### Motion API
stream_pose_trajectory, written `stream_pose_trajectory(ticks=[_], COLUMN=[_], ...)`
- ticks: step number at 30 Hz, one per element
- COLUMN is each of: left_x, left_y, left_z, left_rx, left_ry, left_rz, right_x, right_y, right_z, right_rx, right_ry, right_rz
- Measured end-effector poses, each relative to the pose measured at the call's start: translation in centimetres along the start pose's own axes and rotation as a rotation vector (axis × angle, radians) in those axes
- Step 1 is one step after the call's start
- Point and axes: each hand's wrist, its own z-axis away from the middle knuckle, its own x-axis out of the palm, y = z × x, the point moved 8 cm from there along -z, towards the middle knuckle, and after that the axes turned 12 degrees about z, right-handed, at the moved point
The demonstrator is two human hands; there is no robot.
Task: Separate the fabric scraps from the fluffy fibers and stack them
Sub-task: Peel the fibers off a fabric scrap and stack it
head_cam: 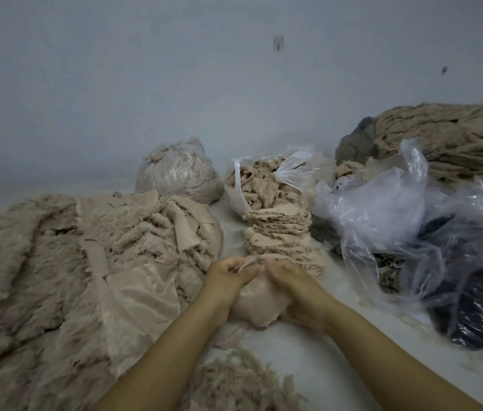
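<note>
A tied clear plastic bag (178, 170) stuffed with pale fluffy fibers is seen at the far centre of the white tabletop (308, 360), against a grey wall (175, 69). Just to its right, an open clear bag (267, 179) is filled with beige fabric scraps. Crumpled loose plastic bags (382, 209) are heaped at the right, with dark material showing through the nearest one. Behind them, at the far right, a large bundle of beige fleecy material (447, 137) is piled against the wall.

A neat stack of flat scraps (278, 232) is laid in front of the open bag, running toward the hands. A broad heap of unsorted fleecy fabric (71, 277) is spread across the left of the tabletop, and a loose tuft pile of fibers (234, 381) lies at the near edge between the forearms.

A single beige scrap (256, 298) is held between both hands at the near end of the stack. Its far edge is pinched by the curled fingers (238, 264) of the left hand (228, 277), while the right hand (289, 280) is curled over the same edge beside it, knuckles up; its fingertips are hidden, so the exact grip cannot be told. The rest of the scrap hangs down beneath the two hands onto the tabletop.
</note>
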Motion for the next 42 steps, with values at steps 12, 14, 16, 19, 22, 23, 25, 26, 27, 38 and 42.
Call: stream_pose_trajectory(ticks=[12,14,16,19,22,23,25,26,27,38,42], left_x=[0.4,-0.1,-0.9,-2.4,-3.3,-3.6,-4.3,-4.7,-5.2,-7.9,-8.0], left_y=[-1.8,-1.5,-1.1,0.6,3.0,3.8,5.2,5.8,6.3,9.5,9.2], left_z=[-0.7,-0.5,-0.2,0.5,0.9,1.0,1.2,1.3,1.5,3.4,2.2], left_rx=[-0.101,-0.075,-0.063,0.000,0.082,0.111,0.173,0.196,0.214,0.600,0.527], left_ry=[0.076,0.034,-0.087,-0.244,-0.310,-0.316,-0.315,-0.313,-0.308,-0.261,-0.274], left_rz=[-0.075,-0.251,-0.462,-0.693,-0.811,-0.839,-0.891,-0.892,-0.882,-1.426,-1.599], right_x=[-9.9,-10.7,-10.6,-7.1,-0.3,2.0,6.1,7.8,9.2,10.2,6.9], right_y=[1.5,1.8,1.8,0.5,0.7,1.0,0.9,0.8,0.8,-0.4,0.3], right_z=[1.0,1.2,1.6,1.6,0.7,0.5,0.2,0.1,-0.1,1.1,2.8], right_rx=[-0.029,0.033,0.018,-0.162,-0.190,-0.182,-0.185,-0.167,-0.134,-0.116,-0.098], right_ry=[0.596,0.614,0.650,0.543,0.221,0.132,0.026,-0.006,-0.030,-0.096,-0.132], right_rz=[0.312,0.676,0.909,0.814,0.739,0.710,0.620,0.547,0.456,0.367,0.340])
